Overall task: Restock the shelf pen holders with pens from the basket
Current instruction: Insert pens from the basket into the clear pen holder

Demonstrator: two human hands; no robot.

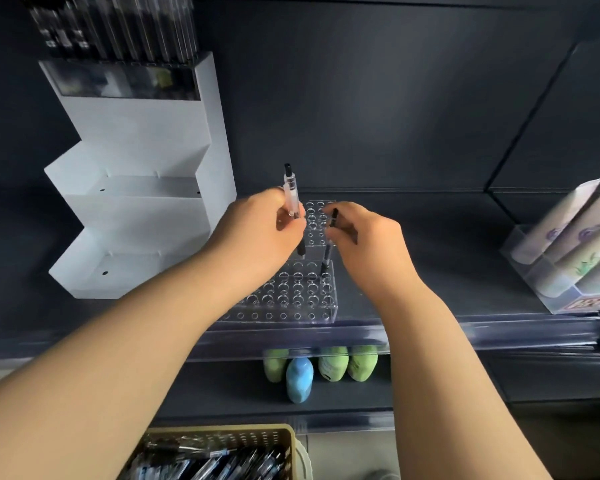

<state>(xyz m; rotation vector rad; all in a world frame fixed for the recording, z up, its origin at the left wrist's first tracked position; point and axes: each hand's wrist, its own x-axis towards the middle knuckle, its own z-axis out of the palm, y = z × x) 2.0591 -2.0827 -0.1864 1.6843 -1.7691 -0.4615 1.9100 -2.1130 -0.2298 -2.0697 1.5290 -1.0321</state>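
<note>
While the left grip (267, 225) pinches 1 clear pen (290, 194), ease the other pen (327, 252), pinched by the right grip (359, 233), plumb into the centre-frame acrylic holder (291, 301).

Two held pens (290, 194), two clear holders (291, 299), one basket (222, 433), three green bottles (332, 363), one blue bottle (299, 379).

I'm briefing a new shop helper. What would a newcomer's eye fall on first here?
First, the two hands meeting mid-frame: the left hand holds a clear pen upright, the right hand holds a dark pen tip-down over the clear holder with rows of holes on the dark shelf. Then the white stepped stand at the left, and the basket of pens at the bottom edge.
</note>
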